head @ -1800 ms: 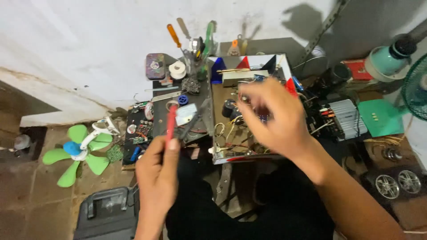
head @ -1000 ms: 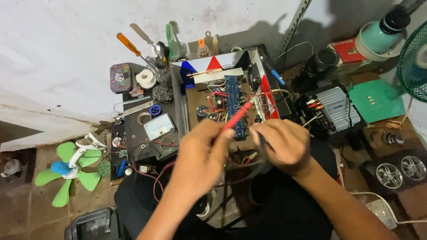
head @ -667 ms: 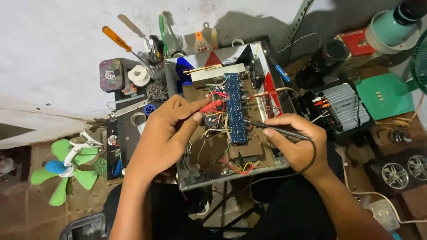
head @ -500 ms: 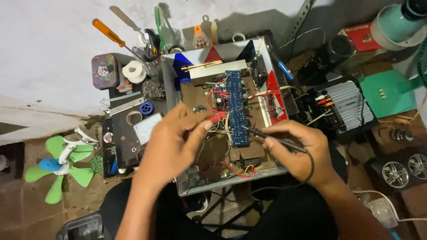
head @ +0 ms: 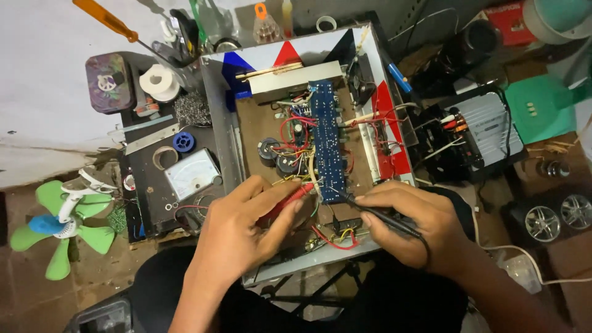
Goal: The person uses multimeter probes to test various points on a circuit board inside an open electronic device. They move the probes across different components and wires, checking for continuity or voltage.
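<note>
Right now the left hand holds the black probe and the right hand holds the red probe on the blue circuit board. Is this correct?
Not quite: the colours are swapped. The head view shows the left hand holding the red probe and the right hand holding the black probe, both tips at the blue circuit board.

So the open chassis (head: 296,154) sits in the middle, with the long circuit board (head: 328,142) running front to back inside it. Left of it is the meter (head: 190,174), and behind that a solder spool (head: 158,80) and a tin (head: 110,81). The small fan (head: 58,216) is far left on the floor. The heatsink unit (head: 478,132) sits right of the chassis, with speakers (head: 558,216) nearer the front.
</note>
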